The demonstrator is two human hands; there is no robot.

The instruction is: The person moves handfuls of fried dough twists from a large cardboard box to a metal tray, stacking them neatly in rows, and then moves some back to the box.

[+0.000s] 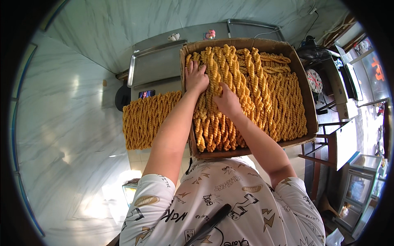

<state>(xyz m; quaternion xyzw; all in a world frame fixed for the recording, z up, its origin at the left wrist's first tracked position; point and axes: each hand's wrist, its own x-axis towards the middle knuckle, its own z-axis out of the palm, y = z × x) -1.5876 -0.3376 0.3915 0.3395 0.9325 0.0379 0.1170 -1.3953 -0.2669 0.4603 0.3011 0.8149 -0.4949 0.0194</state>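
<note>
A large open cardboard box [311,123] full of twisted fried dough sticks [283,104] stands before me. My left hand [196,77] lies with spread fingers on the sticks near the box's left wall. Over the middle of the pile is my right hand [228,100], its index finger and thumb apart at one twist; whether it grips it I cannot tell. Most sticks run lengthwise, and a few at the upper right lie crosswise. To the box's left, more twisted dough sticks [150,120] are laid in a dense block.
Behind the block are a metal tray [157,64] and a phone [146,94] with a lit screen. Another tray [255,30] and small figurines [210,34] sit along the wall. A black fan [314,52] and a wooden stool [334,144] stand at the right.
</note>
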